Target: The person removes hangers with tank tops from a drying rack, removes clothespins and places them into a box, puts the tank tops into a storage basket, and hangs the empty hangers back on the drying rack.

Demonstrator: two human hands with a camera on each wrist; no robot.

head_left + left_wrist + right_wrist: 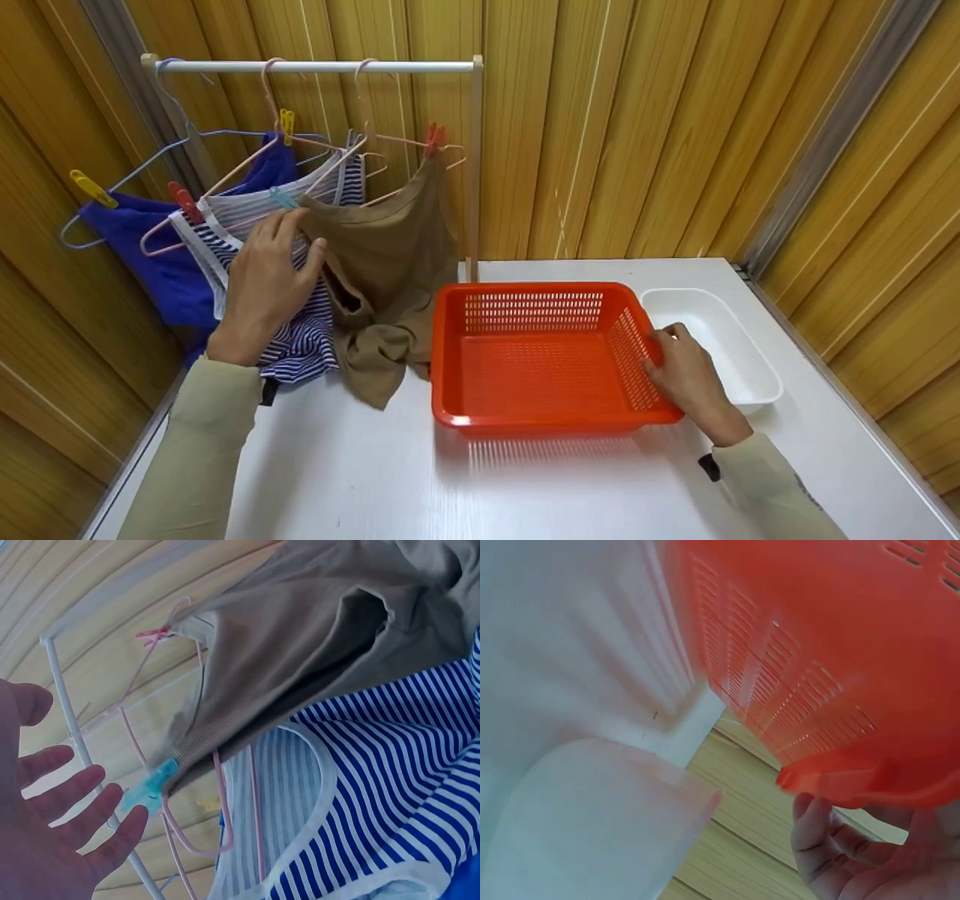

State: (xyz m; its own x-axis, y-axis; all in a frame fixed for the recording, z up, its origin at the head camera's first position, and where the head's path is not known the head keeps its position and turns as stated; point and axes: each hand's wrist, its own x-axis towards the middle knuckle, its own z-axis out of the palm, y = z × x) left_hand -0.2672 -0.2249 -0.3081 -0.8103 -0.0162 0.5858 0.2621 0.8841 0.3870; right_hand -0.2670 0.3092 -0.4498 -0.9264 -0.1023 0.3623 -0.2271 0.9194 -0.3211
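Note:
My left hand (266,274) is by the waistband of brown shorts or trousers (397,240) on a pink hanger. Its fingers are spread and relaxed, beside a teal clothespin (154,787) on the waistband. A red clothespin (435,139) pinches the garment's other end. Just behind hangs a blue-and-white striped sleeveless top (397,735), partly covered by the hand in the head view. At the right, my right hand (688,373) grips the rim of a red plastic basket (555,422), fingers curled at its edge. Nothing lies in the basket, and its near side casts a shadow on the table.
A white rack (315,67) stands at the back left, holding several hangers. Blue clothing (165,277) hangs leftmost with yellow clothespins. A white tub (739,360) sits right of the basket on the white table (390,480). Wood-panelled walls (600,150) enclose the back and sides.

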